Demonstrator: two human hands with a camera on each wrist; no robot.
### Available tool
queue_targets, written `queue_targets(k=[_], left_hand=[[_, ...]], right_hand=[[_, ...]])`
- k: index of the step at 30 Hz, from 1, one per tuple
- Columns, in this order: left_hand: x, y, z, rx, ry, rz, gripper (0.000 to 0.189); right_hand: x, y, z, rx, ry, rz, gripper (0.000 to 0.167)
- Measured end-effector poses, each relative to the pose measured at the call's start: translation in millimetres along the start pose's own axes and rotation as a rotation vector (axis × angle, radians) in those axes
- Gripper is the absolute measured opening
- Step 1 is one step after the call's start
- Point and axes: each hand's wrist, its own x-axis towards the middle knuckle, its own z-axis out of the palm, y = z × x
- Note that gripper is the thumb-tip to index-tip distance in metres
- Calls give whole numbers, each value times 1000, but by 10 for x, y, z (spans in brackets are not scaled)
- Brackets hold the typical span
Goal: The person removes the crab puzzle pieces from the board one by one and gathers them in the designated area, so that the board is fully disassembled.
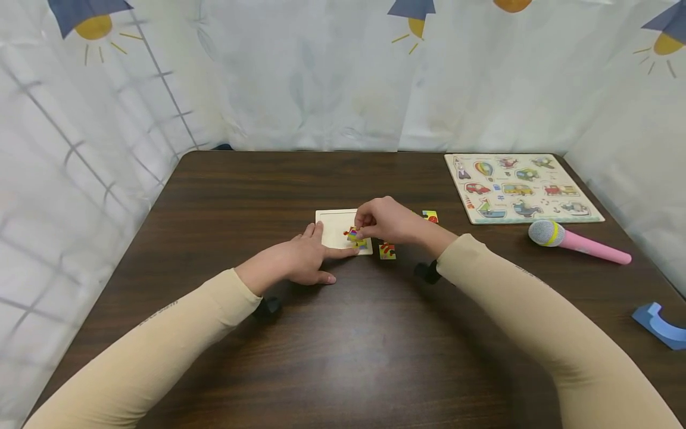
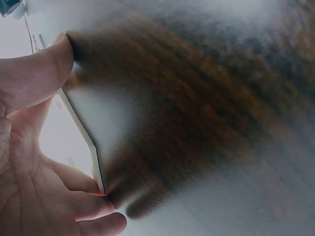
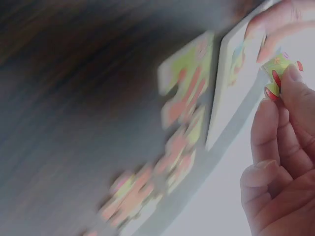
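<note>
A small pale wooden puzzle tray (image 1: 334, 229) lies mid-table. My left hand (image 1: 300, 260) rests on its left and near edges with fingers spread; the left wrist view shows fingertips at the tray's edge. Between thumb and fingers, my right hand (image 1: 390, 220) pinches a yellow-and-red jigsaw piece (image 3: 276, 73) over the tray's right part. Below it, another colourful piece (image 1: 362, 244) lies inside the tray's near right corner. Right of the tray lie loose jigsaw pieces, one red and yellow (image 1: 387, 251) and another (image 1: 430, 216) farther back. Blur softens them in the right wrist view.
At the back right lies a vehicle picture puzzle board (image 1: 517, 189). A pink toy microphone (image 1: 581, 242) is in front of it. Near the right edge sits a blue curved block (image 1: 661, 326). White patterned curtains (image 1: 321, 77) surround the dark wooden table (image 1: 257, 185).
</note>
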Motion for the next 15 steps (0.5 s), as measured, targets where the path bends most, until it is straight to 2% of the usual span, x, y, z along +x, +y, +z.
queue_targets(k=[4,9,15], left_hand=[[12,9,6,-5,4,2,71],[18,14,2,-6,9,5,71],[11,-11,9,-31,8,3,71]], right_hand=[[-176,148,-84,10,30,22,10],[-420,341,-174,-31,67,66,11],[-613,506,-204,-67,52,120,8]])
